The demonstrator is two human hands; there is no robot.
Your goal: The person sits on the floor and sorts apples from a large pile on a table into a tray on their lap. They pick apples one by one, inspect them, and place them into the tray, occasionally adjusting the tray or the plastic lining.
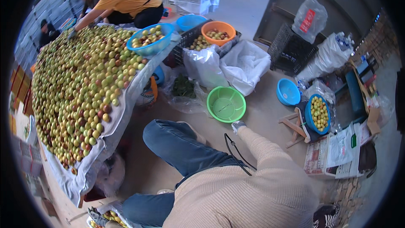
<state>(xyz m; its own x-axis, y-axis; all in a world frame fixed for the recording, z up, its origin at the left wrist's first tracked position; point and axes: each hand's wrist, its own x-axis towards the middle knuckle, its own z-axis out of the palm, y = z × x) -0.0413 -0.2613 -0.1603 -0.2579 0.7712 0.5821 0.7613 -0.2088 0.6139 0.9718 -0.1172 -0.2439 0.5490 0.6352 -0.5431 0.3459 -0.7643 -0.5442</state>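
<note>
My right hand (239, 126), in a light knit glove, is at the near rim of a green plastic basin (226, 104) and appears to grip it; its fingertips are hard to see. No fruit lies in that basin. At the lower left edge my left hand (98, 218), in a grey glove, has its fingers apart over a lined container of jujubes (115, 218). To my left, a cloth-covered table (121, 118) bears a large heap of green and reddish-brown jujubes (79, 91).
A blue basin of jujubes (151, 39) sits on the table corner. Beyond the green basin stand an orange basin (219, 33) and a white-lined crate (245, 63). At right are a blue basin (288, 91) and a wooden stool (294, 126). A person in yellow (129, 0) reaches into the heap.
</note>
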